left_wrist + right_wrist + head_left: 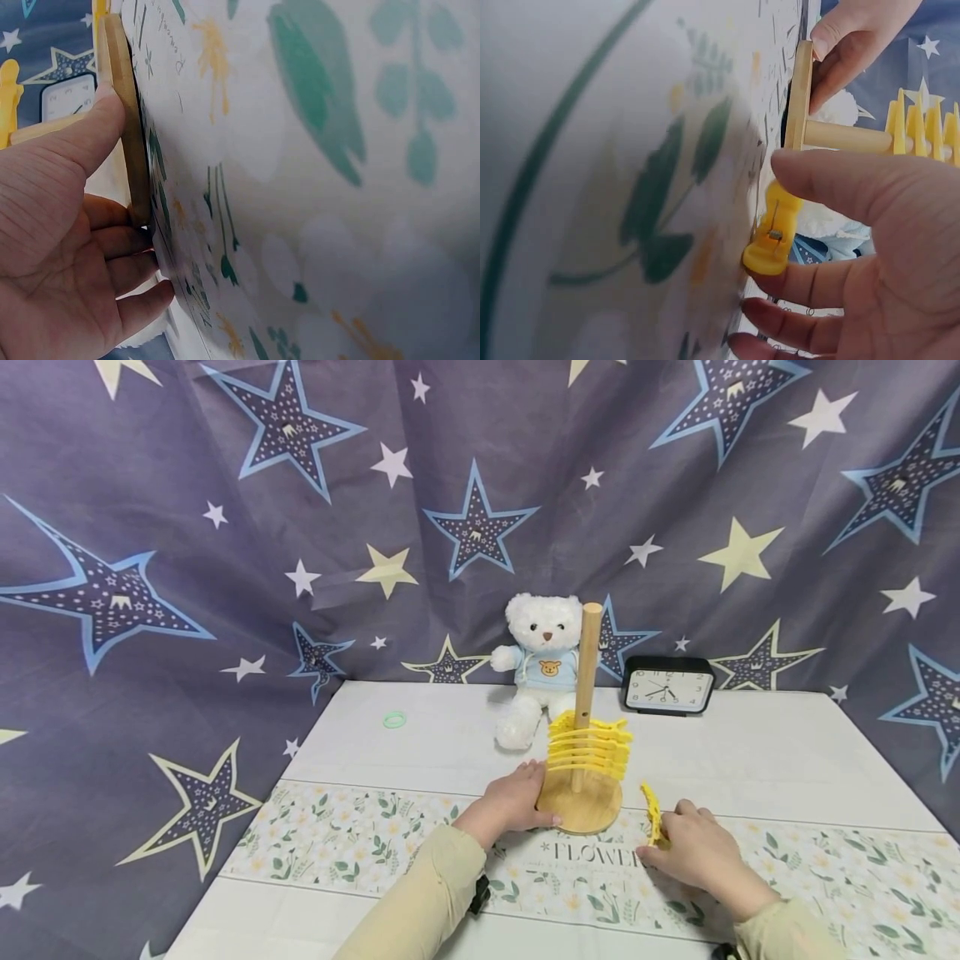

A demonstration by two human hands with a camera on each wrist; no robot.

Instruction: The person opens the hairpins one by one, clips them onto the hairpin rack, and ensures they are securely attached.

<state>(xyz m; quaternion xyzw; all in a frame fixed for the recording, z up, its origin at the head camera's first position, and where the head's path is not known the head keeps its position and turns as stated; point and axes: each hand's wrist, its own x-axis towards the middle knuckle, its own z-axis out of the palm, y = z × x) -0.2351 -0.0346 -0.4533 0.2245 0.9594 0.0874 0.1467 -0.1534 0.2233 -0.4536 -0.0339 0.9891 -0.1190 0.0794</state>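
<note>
A wooden stand has a round base (581, 810) and an upright pole (588, 668). Several yellow clips (588, 752) sit stacked on the lower pole, sticking out to both sides. My left hand (513, 800) holds the left edge of the base, with the thumb at the front of the rim and the fingers further back. To the right of the stand, my right hand (697, 852) pinches one yellow spring clip (651, 814) between thumb and index finger, low over the tablecloth. The right wrist view shows a small metal spring in this clip (776, 232).
Behind the stand sits a white teddy bear (536, 693) in a blue shirt. A black desk clock (669, 685) stands at the back right, and a green ring (394, 719) lies at the back left. A star-patterned curtain (337, 543) hangs behind the table.
</note>
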